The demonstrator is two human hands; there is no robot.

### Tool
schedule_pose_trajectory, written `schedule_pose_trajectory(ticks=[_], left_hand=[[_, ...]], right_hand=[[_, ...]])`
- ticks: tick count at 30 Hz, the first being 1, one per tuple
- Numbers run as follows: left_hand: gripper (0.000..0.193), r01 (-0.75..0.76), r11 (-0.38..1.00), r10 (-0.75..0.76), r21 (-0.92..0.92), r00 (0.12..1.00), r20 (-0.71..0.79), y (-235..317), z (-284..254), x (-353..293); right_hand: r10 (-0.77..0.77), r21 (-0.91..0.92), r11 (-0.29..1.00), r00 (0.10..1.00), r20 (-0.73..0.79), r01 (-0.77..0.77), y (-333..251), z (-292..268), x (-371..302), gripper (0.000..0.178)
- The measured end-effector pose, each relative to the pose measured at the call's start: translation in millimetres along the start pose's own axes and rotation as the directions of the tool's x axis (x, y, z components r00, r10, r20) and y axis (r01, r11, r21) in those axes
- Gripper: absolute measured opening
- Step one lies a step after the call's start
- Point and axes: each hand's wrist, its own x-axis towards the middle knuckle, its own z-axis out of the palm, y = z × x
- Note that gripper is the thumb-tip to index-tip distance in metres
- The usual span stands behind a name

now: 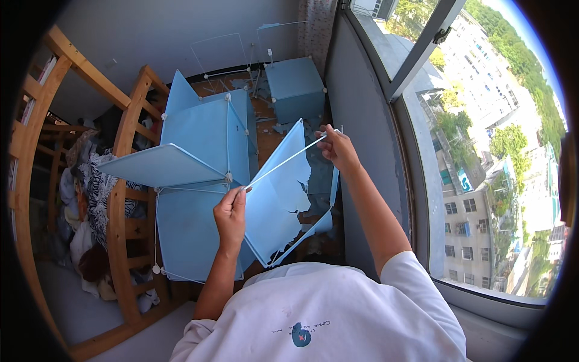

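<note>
A thin white rod stretches slantwise between my two hands. My left hand is closed on its lower end, thumb and fingers pressed together. Higher up and to the right, my right hand pinches the other end. Behind and below the rod stands a light-blue plastic panel with a jagged, torn right side. Whether the rod is joined to this panel's frame I cannot tell. Left of my left hand is a cube shelf of blue panels with white round connectors, one panel jutting out from it.
A separate blue cube stands by the far wall, near bare wire frames. Torn blue scraps litter the brown floor. A wooden bunk frame with clothes and bedding rises on the left. On the right runs a wall with a large window.
</note>
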Motion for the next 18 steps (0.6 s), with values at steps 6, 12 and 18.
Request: schedule_pose_trajectory(ticks=[6,12,18], left_hand=[[0.019,0.025,0.999,-0.025,-0.036,1.000,-0.019,-2.4,3.1,-0.6],[0.020,0.043,0.997,-0.045,-0.060,0.998,-0.035,-6.1,0.5,1.0],[0.020,0.044,0.998,-0.045,-0.041,0.999,-0.019,-5.3,1.1,-1.1]], right_hand=[[-0.189,0.495,0.864,0.971,0.144,0.095,15.7,0.4,-7.0,0.030],[-0.215,0.535,0.841,0.956,0.197,0.079,24.7,-16.3,-6.7,0.018],[-0.120,0.359,0.931,0.983,0.142,0.062,22.7,-17.9,1.2,0.012]])
